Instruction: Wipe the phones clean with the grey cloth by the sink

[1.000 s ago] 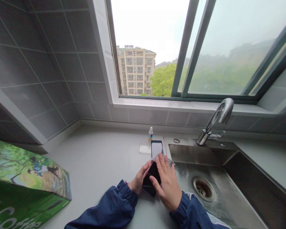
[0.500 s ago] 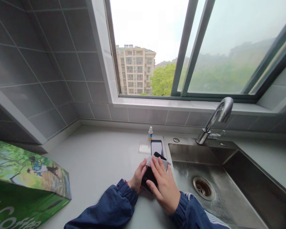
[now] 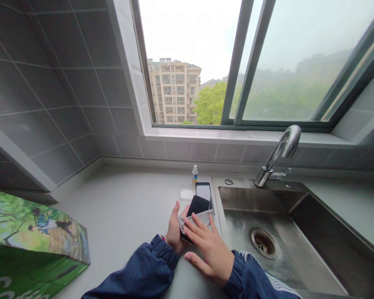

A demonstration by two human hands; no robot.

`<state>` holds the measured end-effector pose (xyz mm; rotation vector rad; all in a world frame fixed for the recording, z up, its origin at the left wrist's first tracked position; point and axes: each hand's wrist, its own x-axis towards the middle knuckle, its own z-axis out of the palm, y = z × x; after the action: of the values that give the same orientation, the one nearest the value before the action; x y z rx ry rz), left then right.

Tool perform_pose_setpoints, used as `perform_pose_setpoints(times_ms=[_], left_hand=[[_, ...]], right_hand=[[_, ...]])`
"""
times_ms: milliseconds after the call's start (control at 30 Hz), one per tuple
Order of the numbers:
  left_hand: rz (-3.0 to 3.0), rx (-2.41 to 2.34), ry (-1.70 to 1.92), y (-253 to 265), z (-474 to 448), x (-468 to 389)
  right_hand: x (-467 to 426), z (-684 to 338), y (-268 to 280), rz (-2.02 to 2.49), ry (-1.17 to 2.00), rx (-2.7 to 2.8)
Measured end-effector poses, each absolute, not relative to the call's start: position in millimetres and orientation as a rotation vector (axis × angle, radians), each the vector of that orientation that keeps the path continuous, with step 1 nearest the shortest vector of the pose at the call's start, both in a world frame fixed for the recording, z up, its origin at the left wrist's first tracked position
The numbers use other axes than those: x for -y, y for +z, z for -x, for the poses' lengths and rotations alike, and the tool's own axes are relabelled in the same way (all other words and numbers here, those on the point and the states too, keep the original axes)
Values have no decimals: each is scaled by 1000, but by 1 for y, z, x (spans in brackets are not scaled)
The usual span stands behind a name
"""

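Nearest the camera, two dark blue sleeves (image 3: 149, 270) are reaching forward over the pale grey countertop (image 3: 121, 207). The right hand (image 3: 207, 249) is lying flat with its fingers spread and extended, pressing a small whitish cloth (image 3: 197, 219) down onto the lower part of a black phone (image 3: 197, 207). The left hand (image 3: 174, 228) is gripping that phone by its left edge, thumb standing up beside it and the other fingers tucked under, mostly hidden. The phone is sitting tilted in the hands just left of the sink, its long axis running away from the person and leaning a little to the right, the dark glass face turned up and its far end uncovered.

Just beyond it, a second phone (image 3: 203, 191) is lying flat on the counter with its screen reflecting the sky, a small clear case or pad (image 3: 185, 193) just beside it on the left and a small dropper bottle (image 3: 194, 173) standing behind. To the right, the steel sink (image 3: 299, 249) is showing its drain (image 3: 264, 243), with a curved tap (image 3: 279, 153) at its back edge. At the near left, a green printed box (image 3: 34, 245) is resting on the counter. Grey tiles (image 3: 50, 95) are covering the wall, and the window (image 3: 237, 62) is looking out onto an apartment block and trees.
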<state>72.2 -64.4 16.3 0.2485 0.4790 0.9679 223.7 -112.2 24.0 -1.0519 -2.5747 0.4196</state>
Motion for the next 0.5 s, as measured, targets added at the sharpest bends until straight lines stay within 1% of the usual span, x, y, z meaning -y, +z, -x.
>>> perform_pose_setpoints(times_ms=[267,500], left_hand=[[-274,-380,913,21,-65,66],[-341,-232,849,14,-61,54]], right_hand=[[115,-225,31,966,445,2450],[112,-228,33,942,462,2446]])
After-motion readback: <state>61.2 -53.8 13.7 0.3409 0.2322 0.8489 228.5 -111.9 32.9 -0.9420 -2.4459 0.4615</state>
